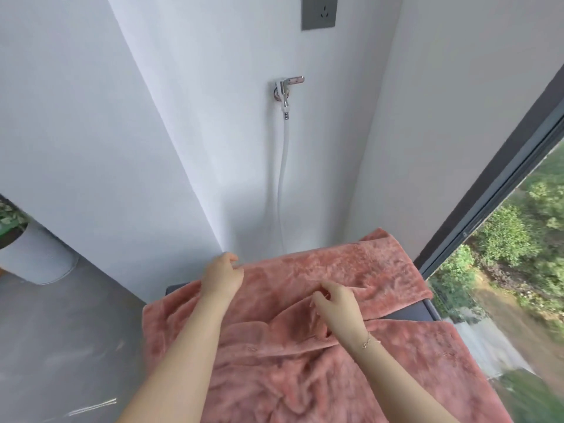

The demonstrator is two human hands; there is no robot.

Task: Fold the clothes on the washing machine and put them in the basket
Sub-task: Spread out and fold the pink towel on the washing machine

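Two hands: both work on one pink plush fleece garment (320,355) spread across the dark grey washing machine top (409,314).
Left grip: the left hand (221,277) has its fingers curled over the garment's far left edge, pinching the fabric close to the wall corner.
Right grip: the right hand (335,306) has its fingertips drawn together on a ridge of fabric near the garment's middle; whether cloth is truly caught between them cannot be told through the blur.
Between the grips: a band of fleece runs from the left grip toward the right one, with creases fanning out below the right grip.
Beyond the right grip: a folded strip of the garment lies toward the wall and reaches the machine's right side, with a bare wedge of the dark top showing to the right of that grip.
Nearer than the grips: the rest of the fleece lies rumpled and hangs over the front edge.
Wrist: a thin chain bracelet (367,341) sits behind the right grip.
Wall above the grips: a chrome tap (287,88) feeds a white hose (282,178) that drops behind the machine; a grey socket plate (319,10) sits higher.
Left of the left grip: a white plant pot (33,257) stands on the grey floor (70,346).
Right of the right grip: a dark-framed window (488,190) shows green shrubs outside.
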